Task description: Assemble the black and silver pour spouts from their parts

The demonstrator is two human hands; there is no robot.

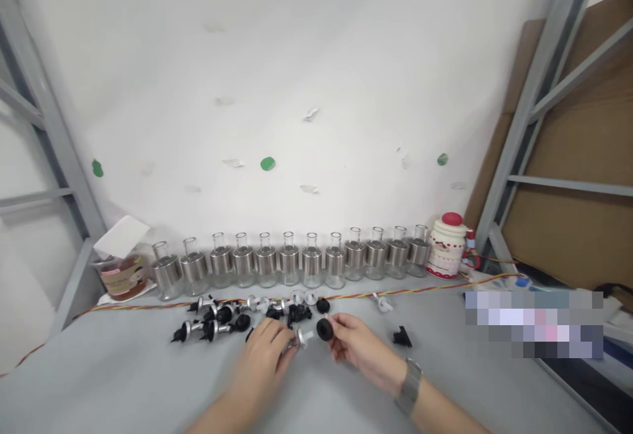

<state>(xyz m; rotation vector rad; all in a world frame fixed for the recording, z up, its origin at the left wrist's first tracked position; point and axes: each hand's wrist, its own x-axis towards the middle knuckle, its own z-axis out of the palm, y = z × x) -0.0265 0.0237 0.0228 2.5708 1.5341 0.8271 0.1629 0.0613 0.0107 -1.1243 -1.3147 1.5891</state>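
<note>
My left hand (267,349) is closed around a small silver bottle-stopper piece (303,338) whose pale, translucent stem points right. Its fingers hide the rest of that piece. A black rubber ring (324,330) is pinched between the thumb and fingertips of my right hand (360,345), its round face turned toward the stem. A short gap separates ring and stem. Just beyond my hands lies a loose group of silver-and-black stoppers (212,330), with a black round cap (323,305) at its right end. To the right of my right hand sits a black plastic piece (402,337).
Several glass bottles with metal sleeves (265,267) stand in a row along the wall. A lidded jar (446,249) ends the row at right; a plastic tub (123,277) is at left. A twisted red-yellow wire (425,289) crosses the grey table (123,368). One pale stopper part (382,303) lies near it.
</note>
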